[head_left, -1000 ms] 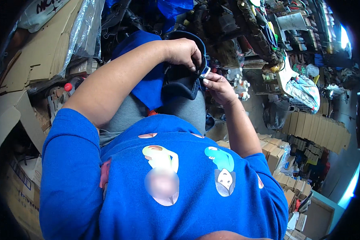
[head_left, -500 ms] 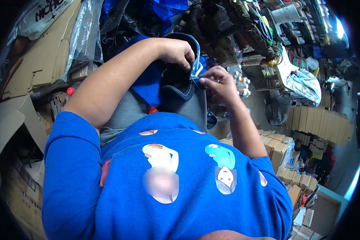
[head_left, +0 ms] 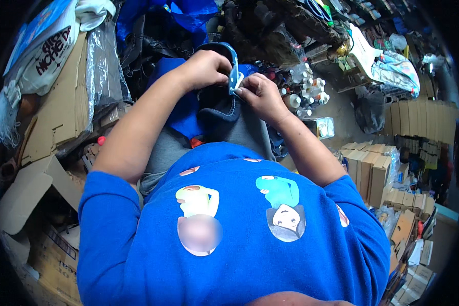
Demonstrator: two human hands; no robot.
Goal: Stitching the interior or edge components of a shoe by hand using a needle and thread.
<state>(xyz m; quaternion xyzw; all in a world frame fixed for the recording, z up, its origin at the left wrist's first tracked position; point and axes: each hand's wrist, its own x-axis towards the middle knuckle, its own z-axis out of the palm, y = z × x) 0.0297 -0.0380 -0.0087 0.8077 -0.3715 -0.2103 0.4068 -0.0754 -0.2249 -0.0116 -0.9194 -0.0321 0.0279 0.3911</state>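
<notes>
A dark shoe upper with light-blue trim rests on a seated worker's lap, toe end pointing to twelve o'clock, seemingly braced there so both hands can work its rim. The left hand curls over the trim from ten o'clock, fingers pressed together on the edge. The right hand, at three o'clock, pinches a small pale tab against the strap, apparently to keep it taut. Small bottles crowd the floor at two o'clock; flattened cardboard leans at nine o'clock, and stacked cartons stand at four o'clock.
</notes>
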